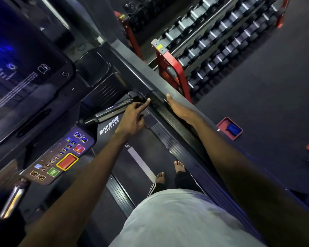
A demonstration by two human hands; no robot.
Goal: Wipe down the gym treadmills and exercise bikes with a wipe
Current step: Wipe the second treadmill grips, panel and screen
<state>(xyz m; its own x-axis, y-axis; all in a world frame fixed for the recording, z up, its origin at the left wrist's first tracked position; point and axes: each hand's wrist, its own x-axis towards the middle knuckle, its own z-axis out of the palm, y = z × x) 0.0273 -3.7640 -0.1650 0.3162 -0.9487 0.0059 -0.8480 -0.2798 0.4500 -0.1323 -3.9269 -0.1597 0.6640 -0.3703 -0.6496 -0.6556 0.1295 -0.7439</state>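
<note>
Head view:
- Person stands barefoot on the treadmill (141, 168) belt, facing the lit console (61, 157).
- Left hand (132, 120): index finger straight, its tip at the joint where the handlebar (112, 110) meets the frame. The other fingers are curled in; cannot tell if they hold anything.
- Right hand (179, 108): fingers straight and together, palm flat on the side rail (144, 68).
- No wipe visible in either hand. The only cloth is a blue cloth (233, 128) in a red tray (221, 124) on the floor, beyond the rail and well apart from both hands.

Risks, as judged:
- Bare hands on the surfaces clean nothing; the rail would stay unwiped until a wipe is fetched.
- The left forearm passes close above the keypad. A stray press on the green button (53, 171) could start the belt under bare feet.

Orientation: the treadmill's long axis runs diagonally, upper left to lower right. The console end is toward the left, the rear toward the bottom right.
</note>
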